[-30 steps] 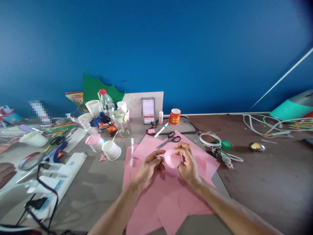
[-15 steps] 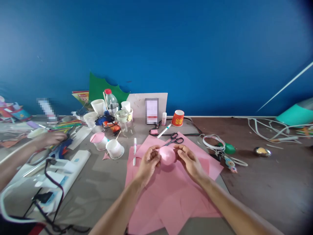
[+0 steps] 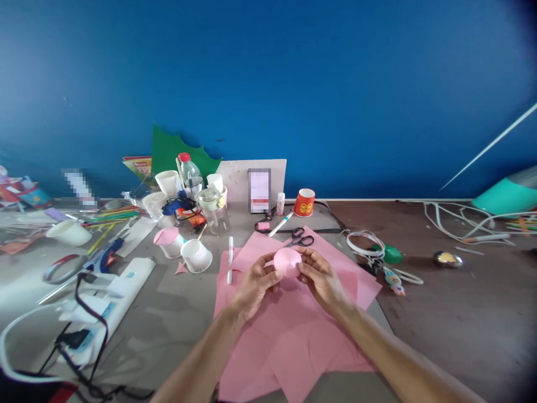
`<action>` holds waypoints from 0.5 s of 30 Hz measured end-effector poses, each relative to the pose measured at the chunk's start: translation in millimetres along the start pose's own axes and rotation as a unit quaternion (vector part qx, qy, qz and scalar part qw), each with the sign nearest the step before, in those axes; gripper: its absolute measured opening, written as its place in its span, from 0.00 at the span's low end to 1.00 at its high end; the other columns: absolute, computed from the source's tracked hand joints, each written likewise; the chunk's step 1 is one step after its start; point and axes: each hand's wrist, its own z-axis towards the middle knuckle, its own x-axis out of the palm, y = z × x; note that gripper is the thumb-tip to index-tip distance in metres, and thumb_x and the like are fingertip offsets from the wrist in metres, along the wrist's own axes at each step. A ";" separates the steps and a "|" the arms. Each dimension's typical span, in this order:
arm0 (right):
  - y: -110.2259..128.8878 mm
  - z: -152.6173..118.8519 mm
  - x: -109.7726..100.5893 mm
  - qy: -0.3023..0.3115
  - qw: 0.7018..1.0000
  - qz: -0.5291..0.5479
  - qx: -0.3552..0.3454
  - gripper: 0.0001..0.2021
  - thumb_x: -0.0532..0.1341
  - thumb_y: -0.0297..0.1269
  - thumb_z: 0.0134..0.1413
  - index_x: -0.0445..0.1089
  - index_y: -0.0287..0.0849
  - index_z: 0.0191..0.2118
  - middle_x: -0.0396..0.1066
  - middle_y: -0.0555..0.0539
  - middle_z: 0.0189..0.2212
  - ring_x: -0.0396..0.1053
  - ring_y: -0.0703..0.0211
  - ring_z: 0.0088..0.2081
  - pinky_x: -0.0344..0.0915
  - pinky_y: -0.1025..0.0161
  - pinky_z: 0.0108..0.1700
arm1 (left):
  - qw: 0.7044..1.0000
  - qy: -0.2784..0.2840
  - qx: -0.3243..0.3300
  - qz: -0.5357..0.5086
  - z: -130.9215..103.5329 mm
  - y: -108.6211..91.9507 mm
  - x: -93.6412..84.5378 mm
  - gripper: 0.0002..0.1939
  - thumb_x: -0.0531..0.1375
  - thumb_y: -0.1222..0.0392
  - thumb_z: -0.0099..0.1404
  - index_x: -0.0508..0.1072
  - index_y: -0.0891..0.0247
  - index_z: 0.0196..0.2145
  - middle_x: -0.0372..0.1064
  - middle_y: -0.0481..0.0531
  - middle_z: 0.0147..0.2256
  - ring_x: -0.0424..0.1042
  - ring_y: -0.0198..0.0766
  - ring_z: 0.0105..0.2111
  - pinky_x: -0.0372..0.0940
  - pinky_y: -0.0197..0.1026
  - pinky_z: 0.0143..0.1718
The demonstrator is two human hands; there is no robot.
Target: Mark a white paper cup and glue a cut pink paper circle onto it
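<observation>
A round piece of pink paper (image 3: 287,262), shaped like a shallow cone, is held up between both hands. My left hand (image 3: 260,279) pinches its left edge, fingers closed. On the opposite edge, my right hand (image 3: 319,273) grips it with thumb and fingers. Beneath them lie several overlapping sheets of pink paper (image 3: 285,336). Black-handled scissors (image 3: 301,238) rest on the sheets just beyond the paper circle. A white marker (image 3: 230,260) lies at the sheets' left side.
White paper cups, one (image 3: 197,256) tipped over and one with a pink top (image 3: 168,242), stand left, near a glass jar (image 3: 215,210). A red cup (image 3: 304,202), glue stick (image 3: 281,204) and phone (image 3: 259,190) are behind. A power strip (image 3: 126,296) and glue gun (image 3: 104,254) lie left; cables (image 3: 364,246) lie right.
My right hand has closed in on the paper circle's right edge, and the circle is slightly higher. Another person's hand at the left has left the view.
</observation>
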 end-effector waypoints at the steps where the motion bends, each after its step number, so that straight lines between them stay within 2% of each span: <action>1: -0.6 0.0 0.3 -0.005 1.000 0.004 -0.002 0.21 0.73 0.39 0.38 0.70 0.43 0.41 0.68 0.53 0.26 0.60 0.68 0.23 0.56 0.69 0.24 | 1.000 0.003 -0.005 -0.004 1.0 2.0 0.2 0.34 0.71 0.49 0.48 0.67 0.66 0.49 0.66 0.47 0.28 0.58 0.27 0.21 0.53 0.34 0.23; 6: -5.0 -2.6 2.8 -0.021 1.000 -0.019 -0.013 0.22 0.72 0.38 0.38 0.69 0.43 0.43 0.68 0.54 0.25 0.60 0.69 0.21 0.55 0.69 0.23 | 1.000 -0.007 -0.022 -0.009 5.2 13.5 2.7 0.25 0.72 0.51 0.45 0.72 0.68 0.36 0.63 0.45 0.23 0.57 0.26 0.19 0.53 0.34 0.22; 10: -5.1 -5.9 4.0 -0.003 1.000 -0.031 0.001 0.23 0.71 0.42 0.41 0.68 0.45 0.44 0.67 0.54 0.26 0.60 0.66 0.21 0.54 0.68 0.19 | 0.999 -0.034 -0.034 -0.021 4.9 15.8 6.0 0.23 0.71 0.49 0.45 0.73 0.68 0.33 0.58 0.42 0.17 0.54 0.27 0.16 0.50 0.35 0.19; 15: 2.5 -7.7 5.8 0.020 0.999 -0.003 0.041 0.23 0.72 0.43 0.40 0.68 0.45 0.44 0.70 0.51 0.30 0.62 0.66 0.24 0.57 0.68 0.23 | 0.999 -0.037 -0.030 -0.016 1.5 10.7 8.8 0.20 0.71 0.49 0.46 0.74 0.68 0.30 0.59 0.44 0.17 0.53 0.26 0.17 0.49 0.34 0.20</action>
